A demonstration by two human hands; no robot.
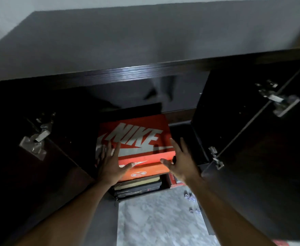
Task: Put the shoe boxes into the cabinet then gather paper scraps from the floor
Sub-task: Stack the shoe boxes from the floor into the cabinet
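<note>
Between left grip (111,163), right grip (181,161): shoebox (138,137)

Both arms are reaching forward side by side. The left hand (111,163) is stretching out flat, its fingers (117,151) straight and spread. The right hand (181,161) is turning inward, fingers straight, thumb sticking out.

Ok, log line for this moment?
left hand flat on orange shoe box | right hand open at box corner | cabinet doors open | paper scraps on floor
</note>
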